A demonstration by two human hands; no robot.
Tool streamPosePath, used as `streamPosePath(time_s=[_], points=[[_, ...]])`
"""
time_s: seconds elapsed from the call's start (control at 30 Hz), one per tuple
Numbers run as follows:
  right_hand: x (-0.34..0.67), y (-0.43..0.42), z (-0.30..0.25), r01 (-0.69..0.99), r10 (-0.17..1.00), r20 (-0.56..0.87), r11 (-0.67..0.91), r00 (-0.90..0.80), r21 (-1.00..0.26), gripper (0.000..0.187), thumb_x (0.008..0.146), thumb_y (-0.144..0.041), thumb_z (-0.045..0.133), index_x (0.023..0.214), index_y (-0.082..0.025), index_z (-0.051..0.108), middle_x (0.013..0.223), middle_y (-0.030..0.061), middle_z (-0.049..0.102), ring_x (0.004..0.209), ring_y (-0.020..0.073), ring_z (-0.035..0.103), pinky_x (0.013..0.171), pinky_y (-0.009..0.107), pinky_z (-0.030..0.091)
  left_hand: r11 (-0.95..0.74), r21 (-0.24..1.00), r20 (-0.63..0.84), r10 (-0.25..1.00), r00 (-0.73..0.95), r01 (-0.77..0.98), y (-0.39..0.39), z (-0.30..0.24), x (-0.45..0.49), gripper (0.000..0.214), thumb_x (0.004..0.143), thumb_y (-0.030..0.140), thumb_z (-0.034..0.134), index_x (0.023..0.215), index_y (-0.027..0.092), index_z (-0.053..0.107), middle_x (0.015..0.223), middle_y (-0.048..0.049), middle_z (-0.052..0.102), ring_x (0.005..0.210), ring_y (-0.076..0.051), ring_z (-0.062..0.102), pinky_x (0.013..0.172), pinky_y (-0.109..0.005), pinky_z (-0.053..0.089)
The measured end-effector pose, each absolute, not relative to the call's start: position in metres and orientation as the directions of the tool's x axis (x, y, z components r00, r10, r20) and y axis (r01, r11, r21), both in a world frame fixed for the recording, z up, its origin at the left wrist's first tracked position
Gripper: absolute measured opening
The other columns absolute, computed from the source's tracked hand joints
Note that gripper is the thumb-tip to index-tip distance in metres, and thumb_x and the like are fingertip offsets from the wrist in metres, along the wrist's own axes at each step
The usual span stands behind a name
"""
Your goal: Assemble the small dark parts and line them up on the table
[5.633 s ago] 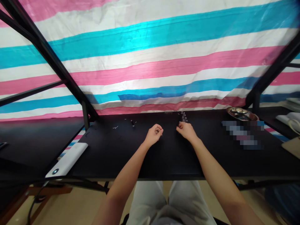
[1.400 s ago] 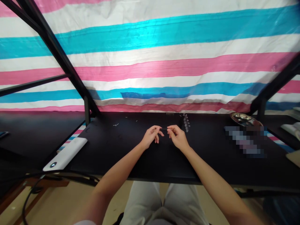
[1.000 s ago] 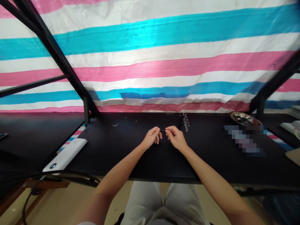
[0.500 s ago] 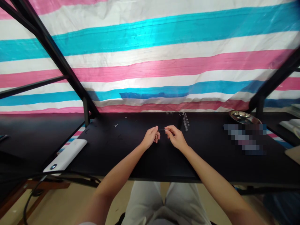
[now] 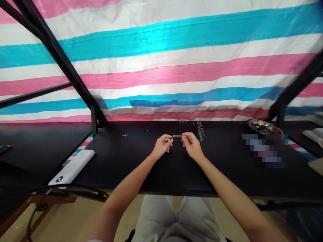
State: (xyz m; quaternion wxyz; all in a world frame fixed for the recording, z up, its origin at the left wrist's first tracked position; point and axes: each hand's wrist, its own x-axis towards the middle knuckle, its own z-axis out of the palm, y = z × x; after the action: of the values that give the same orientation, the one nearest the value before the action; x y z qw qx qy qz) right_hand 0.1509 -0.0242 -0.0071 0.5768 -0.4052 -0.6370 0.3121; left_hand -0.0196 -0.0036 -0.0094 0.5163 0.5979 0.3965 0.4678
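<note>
Between my two hands a short, thin, translucent tube-like piece [image 5: 177, 136] is held level above the black table. My left hand [image 5: 162, 147] is closed at its left end, where a narrow dark part shows by the fingertips. With thumb and fingers pinched, my right hand [image 5: 192, 145] grips the other end. Just beyond the right hand lies a cluster of small clear round pieces [image 5: 201, 131]. A row of small thin pieces [image 5: 183, 122] sits at the table's back edge. What the piece is exactly cannot be made out.
A white power bank-like device [image 5: 75, 164] lies left, with a black cable [image 5: 31, 215] below. White scraps [image 5: 125, 135] are on the black table [image 5: 121, 171]. A shiny metal dish [image 5: 252, 125] and a blurred-out patch [image 5: 264, 151] are right. Black frame bars [image 5: 63, 64] slant up left.
Both hands have shifted slightly; the right has moved a little right, widening the gap. More of the translucent piece now shows between them, looking lighter.
</note>
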Motion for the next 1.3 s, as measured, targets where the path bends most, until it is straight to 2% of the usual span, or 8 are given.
streamPosePath(time_s=[0.2,0.37,0.6,0.77,1.13,1.3], points=[[0.15,-0.025,-0.009,0.301,0.893,0.377,0.441,-0.247,-0.845,0.022,0.084,-0.038,0.045,0.095,-0.019,0.051,0.064,-0.0027,0.051,0.054,0.0098,0.048,0.055,0.023,0.04,-0.15,0.988,0.153,0.939,0.309,-0.033,-0.008,-0.007,-0.017,0.034,0.072,0.041,0.063,0.088,0.013,0.052,0.059,0.0044,0.055,0.033,-0.003,0.044,0.033,-0.016,0.033],[0.153,-0.026,-0.007,0.401,0.886,0.353,0.454,-0.302,-0.796,0.022,0.084,-0.036,0.045,0.093,-0.018,0.054,0.052,-0.0063,0.042,0.048,0.009,0.041,0.051,0.022,0.035,-0.125,0.992,0.123,0.947,0.298,-0.013,-0.008,-0.006,-0.017,0.035,0.071,0.042,0.064,0.085,0.013,0.051,0.054,0.0056,0.053,0.033,-0.003,0.043,0.033,-0.015,0.034],[0.152,-0.026,-0.009,0.434,0.862,0.324,0.483,-0.391,-0.761,0.015,0.082,-0.031,0.048,0.083,-0.018,0.054,0.055,-0.0051,0.045,0.048,0.0081,0.04,0.05,0.021,0.033,-0.113,0.992,0.081,0.919,0.387,0.06,-0.012,-0.003,-0.018,0.032,0.073,0.042,0.061,0.081,0.012,0.055,0.05,0.0044,0.053,0.035,-0.004,0.045,0.036,-0.015,0.035],[0.152,-0.025,-0.01,0.459,0.865,0.285,0.468,-0.413,-0.755,0.01,0.081,-0.028,0.05,0.08,-0.018,0.054,0.054,-0.0058,0.044,0.047,0.0077,0.039,0.049,0.02,0.032,-0.116,0.99,0.071,0.901,0.428,0.08,-0.012,-0.003,-0.019,0.031,0.077,0.042,0.058,0.085,0.013,0.054,0.05,0.0051,0.052,0.035,-0.004,0.045,0.037,-0.015,0.035],[0.155,-0.025,-0.008,0.471,0.86,0.266,0.469,-0.435,-0.747,0.013,0.083,-0.029,0.048,0.079,-0.018,0.054,0.058,-0.0033,0.054,0.05,0.0088,0.046,0.053,0.021,0.036,-0.123,0.99,0.082,0.895,0.439,0.066,-0.012,-0.004,-0.017,0.029,0.078,0.039,0.056,0.092,0.014,0.052,0.057,0.006,0.05,0.036,-0.003,0.045,0.036,-0.015,0.035],[0.162,-0.021,-0.003,0.558,0.87,0.302,0.484,-0.39,-0.675,0.015,0.083,-0.029,0.047,0.082,-0.018,0.057,0.059,-0.0015,0.056,0.052,0.0109,0.049,0.056,0.023,0.037,-0.136,0.99,0.102,0.893,0.438,0.045,-0.011,-0.006,-0.016,0.032,0.076,0.036,0.058,0.098,0.015,0.049,0.067,0.0043,0.054,0.036,-0.003,0.046,0.035,-0.015,0.035]])
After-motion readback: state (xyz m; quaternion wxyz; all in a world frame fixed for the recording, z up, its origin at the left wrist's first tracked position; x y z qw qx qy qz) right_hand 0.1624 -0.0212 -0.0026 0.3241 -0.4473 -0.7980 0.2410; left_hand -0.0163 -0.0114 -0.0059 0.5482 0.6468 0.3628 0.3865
